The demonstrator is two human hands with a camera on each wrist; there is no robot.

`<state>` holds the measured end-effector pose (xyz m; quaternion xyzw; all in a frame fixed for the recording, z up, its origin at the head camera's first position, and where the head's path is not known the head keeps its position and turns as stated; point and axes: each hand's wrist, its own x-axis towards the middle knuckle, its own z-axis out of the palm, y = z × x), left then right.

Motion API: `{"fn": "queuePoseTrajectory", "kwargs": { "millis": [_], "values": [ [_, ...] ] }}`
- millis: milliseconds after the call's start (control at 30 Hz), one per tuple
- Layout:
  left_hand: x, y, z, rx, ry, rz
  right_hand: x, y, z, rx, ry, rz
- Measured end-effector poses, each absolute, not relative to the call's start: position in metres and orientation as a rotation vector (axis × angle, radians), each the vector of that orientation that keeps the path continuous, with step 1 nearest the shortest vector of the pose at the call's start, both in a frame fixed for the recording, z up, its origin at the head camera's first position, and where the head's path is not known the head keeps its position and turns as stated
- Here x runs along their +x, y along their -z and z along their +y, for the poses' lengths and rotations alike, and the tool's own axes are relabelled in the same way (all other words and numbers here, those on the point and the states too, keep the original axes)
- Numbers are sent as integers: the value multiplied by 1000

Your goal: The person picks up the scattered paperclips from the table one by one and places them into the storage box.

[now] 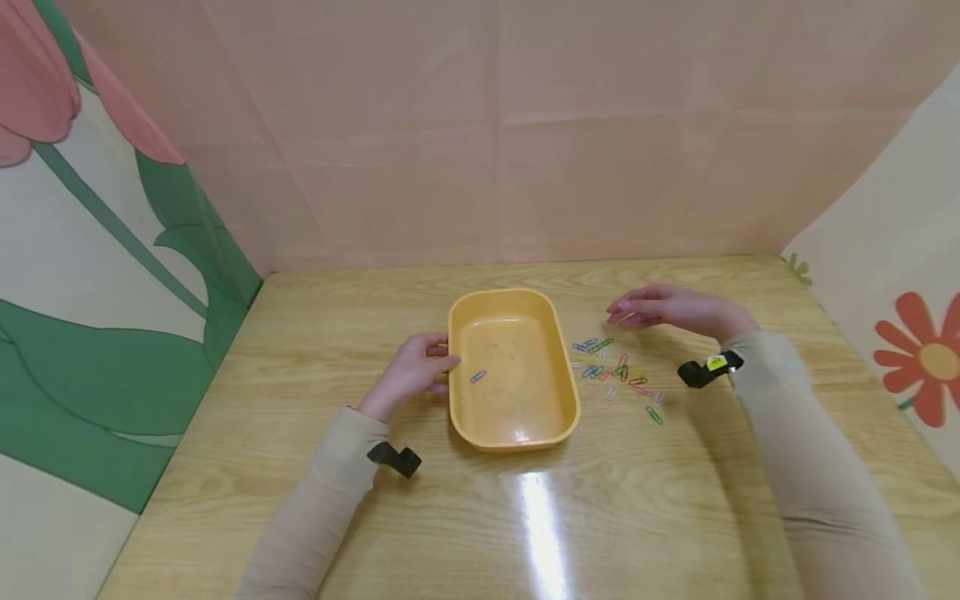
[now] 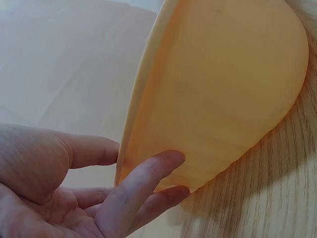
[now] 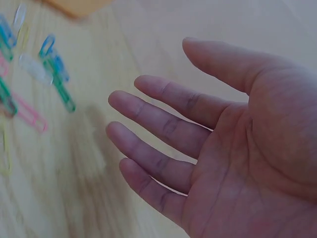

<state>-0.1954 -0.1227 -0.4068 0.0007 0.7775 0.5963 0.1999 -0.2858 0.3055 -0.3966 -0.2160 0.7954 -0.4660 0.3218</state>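
Note:
A yellow plastic tray [image 1: 517, 354] sits on the table with one blue-purple paper clip [image 1: 478, 377] inside, near its left wall. My left hand [image 1: 408, 371] holds the tray's left rim; in the left wrist view the thumb is at the rim and the other fingers lie along the outer wall [image 2: 223, 89]. To the right of the tray is a loose scatter of coloured paper clips [image 1: 615, 371], green, pink, red, blue, yellow and clear. My right hand [image 1: 667, 307] hovers behind the clips, its fingers spread and relaxed, palm bare in the right wrist view.
The wooden table [image 1: 637, 508] meets a pink cloth backdrop [image 1: 495, 167] at its far edge. Flower-patterned panels stand at the left and right sides. Light glares off the tabletop in front of the tray.

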Motion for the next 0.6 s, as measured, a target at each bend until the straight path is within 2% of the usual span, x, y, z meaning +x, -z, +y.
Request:
{"fn": "queuePoseTrajectory", "kwargs": {
  "millis": [267,600],
  "values": [
    [-196,407,-122,-3,-1662,2178,-282,409,313,-508,1086,2262],
    [-196,406,-122,0,-1653,2193,-280,440,308,-597,1075,2429]
  ]
}}
